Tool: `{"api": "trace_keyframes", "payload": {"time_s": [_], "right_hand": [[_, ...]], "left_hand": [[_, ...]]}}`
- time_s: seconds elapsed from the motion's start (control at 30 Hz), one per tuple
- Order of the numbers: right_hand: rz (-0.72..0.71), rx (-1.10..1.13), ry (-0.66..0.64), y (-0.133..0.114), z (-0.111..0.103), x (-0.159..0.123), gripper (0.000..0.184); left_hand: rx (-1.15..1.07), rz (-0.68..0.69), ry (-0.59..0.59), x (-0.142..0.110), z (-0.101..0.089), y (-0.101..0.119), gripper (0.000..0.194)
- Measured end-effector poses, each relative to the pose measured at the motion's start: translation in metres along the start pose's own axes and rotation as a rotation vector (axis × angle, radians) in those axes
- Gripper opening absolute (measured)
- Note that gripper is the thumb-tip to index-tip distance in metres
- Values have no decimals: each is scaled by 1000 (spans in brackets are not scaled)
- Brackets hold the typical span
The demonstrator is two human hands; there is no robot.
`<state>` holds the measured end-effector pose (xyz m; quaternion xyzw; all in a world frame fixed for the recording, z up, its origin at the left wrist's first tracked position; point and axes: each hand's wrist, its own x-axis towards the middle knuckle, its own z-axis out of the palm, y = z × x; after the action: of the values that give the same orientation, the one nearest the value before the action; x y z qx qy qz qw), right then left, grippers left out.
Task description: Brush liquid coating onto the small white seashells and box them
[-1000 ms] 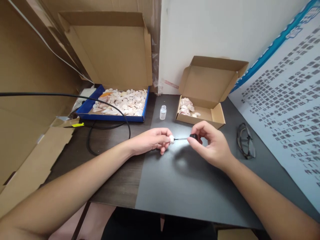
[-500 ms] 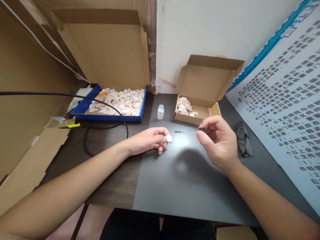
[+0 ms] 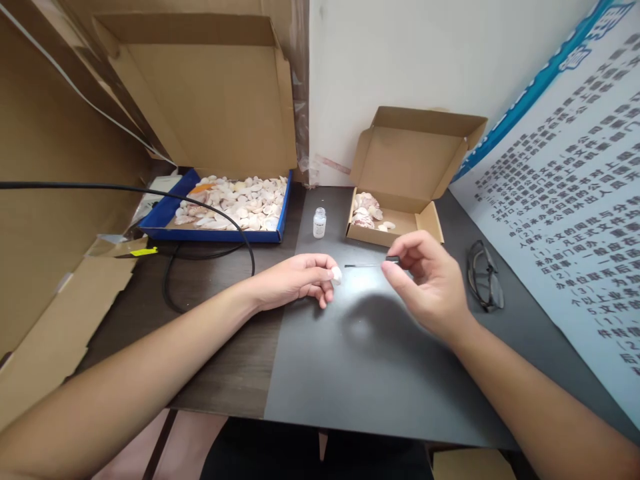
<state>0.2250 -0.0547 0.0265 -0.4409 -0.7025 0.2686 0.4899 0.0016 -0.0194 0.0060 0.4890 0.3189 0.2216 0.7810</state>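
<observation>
white shell [image 3: 337, 275] pinched beside a thin brush [image 3: 356, 267]

the shell is at the center of the frame, clamped between the thumb and fingers of the left hand [image 3: 300, 283]. the right hand [image 3: 430, 283], right of center, grips the brush by its black cap [image 3: 393, 259], tip pointing left, just short of the shell. above them stands an open bottle [image 3: 319, 225]. a blue-sided box [image 3: 215, 235] of shells [image 3: 245, 203] sits upper left, glasses [image 3: 494, 288] at right.

Small rounded shell [image 3: 337, 275] is white. Thin-stemmed applicator [image 3: 393, 259] has black cap. Rectangular cardboard box [image 3: 215, 235]: blue walls. Desktop [image 3: 220, 360]: dark-brown wood grain; flat sheet [image 3: 350, 387] plain grey.
</observation>
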Motion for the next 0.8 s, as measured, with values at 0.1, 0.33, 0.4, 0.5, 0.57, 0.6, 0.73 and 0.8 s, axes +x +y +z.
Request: {"api": "trace_keyframes", "payload": {"time_s": [0.1,0.33,0.4,0.5,0.57,0.6,0.73,0.8], "right_hand": [[-37,53,64,-4,-3,-1,14],[48,-13,-67,2,3,-2,13],[57,-25,-32,2,3,-1,12],[16,40,63,-1,1,-2,11],[-8,73,62,-3,1,-3,11],[-8,77,56,-3,2,-4,11],[56,-7,-45,-1,6,-5,12],[78,-52,-62,0,6,-4,12]], "left_hand": [[-15,2,-20,0,0,1,17],[-34,14,0,-1,1,1,12],[-36,-1,-7,-1,1,1,12],[-39,-17,-34,-1,1,2,13],[-49,-14,-49,-1,0,2,12],[-55,-12,-55,-1,0,2,11],[-95,-5,-52,0,-1,3,9],[-104,1,-41,0,-2,2,8]]}}
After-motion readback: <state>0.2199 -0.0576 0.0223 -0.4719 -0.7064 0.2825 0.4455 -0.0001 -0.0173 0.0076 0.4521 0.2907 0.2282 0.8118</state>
